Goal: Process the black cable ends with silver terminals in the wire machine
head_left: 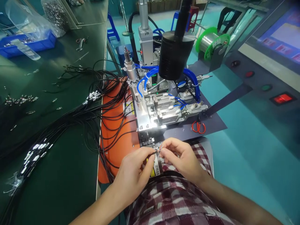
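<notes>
My left hand [137, 167] pinches a black cable [153, 153] close to its stripped end, low in front of the machine [164, 106]. Thin coloured wires [160, 148] fan out of that end, an orange one among them. My right hand [179, 156] has its thumb and forefinger closed at these wires. The fingertips of both hands nearly meet, just above a yellow and white label [154, 167]. Many black cables [117, 125] run across the orange plate [110, 137] to the left of the machine.
Red-handled scissors [198, 127] lie on the grey plate at right. A black cylinder [175, 56] hangs over the machine. A solder spool [212, 43] and a control panel [264, 78] stand right. The dark table [58, 165] holds cable bundles and a blue tray [44, 42].
</notes>
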Tool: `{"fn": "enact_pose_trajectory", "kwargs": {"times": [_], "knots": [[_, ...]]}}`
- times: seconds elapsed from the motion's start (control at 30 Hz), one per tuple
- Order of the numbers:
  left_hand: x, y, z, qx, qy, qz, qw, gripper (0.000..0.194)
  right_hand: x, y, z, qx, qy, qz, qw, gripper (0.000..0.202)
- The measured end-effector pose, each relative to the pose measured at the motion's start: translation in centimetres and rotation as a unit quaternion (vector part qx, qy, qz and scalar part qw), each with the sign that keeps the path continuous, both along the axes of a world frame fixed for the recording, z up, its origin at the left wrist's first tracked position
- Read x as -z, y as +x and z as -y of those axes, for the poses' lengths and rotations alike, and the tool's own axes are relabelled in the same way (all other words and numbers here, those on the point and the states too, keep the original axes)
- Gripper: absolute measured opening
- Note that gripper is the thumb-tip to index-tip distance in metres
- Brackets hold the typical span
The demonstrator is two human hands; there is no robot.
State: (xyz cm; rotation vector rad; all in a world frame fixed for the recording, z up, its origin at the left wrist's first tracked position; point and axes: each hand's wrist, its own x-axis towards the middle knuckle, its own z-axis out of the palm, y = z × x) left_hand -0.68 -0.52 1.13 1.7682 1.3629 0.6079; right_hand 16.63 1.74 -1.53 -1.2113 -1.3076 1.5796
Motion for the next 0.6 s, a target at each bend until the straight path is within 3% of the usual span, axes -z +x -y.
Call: {"fn": "enact_pose_trajectory", "kwargs": {"times": [0.13, 0.33, 0.6], "knots": [[-0.2, 0.5, -1.0, -0.001, -0.063, 0.060, 0.996, 0.018, 0.4, -0.1, -0.3, -0.003, 0.033, 0.011, 0.999, 0.009], [0.9, 0.6, -1.5, -0.057, -0.105, 0.112, 0.987, 0.015, 1.0, 0.9, -0.6, 0.039, 0.040, 0.055, 0.997, 0.009], [0.7, 0.7, -1.4, -0.083, -0.145, 0.148, 0.975, 0.015, 0.7, 0.1, -1.0, 0.016, -0.012, -0.041, 0.999, 0.014]]}}
